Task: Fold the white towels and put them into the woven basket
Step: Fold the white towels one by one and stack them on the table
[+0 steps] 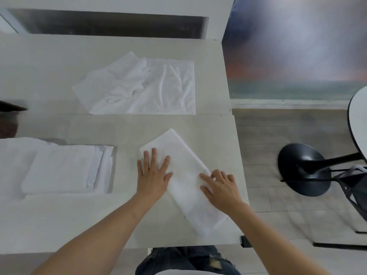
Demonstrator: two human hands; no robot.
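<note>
Item at 9 o'clock: stack of folded towels (65, 171) on the surface (49, 66); basket not identifiable in view. Item at centre: narrow folded towel (184, 167), left hand (154, 173) spread flat on it, right hand (222, 187) resting with fingers loosely bent on its edge. Item at 12 o'clock: unfolded towels (143, 86); step judged mid-fold, next calling for a crosswise fold.

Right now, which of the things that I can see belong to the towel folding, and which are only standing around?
Part of the job:
- folded towel under the left hand and right hand
- unfolded towels further back
- stack of folded towels at the left

Not part of it:
- round table and its black base on the floor
</note>
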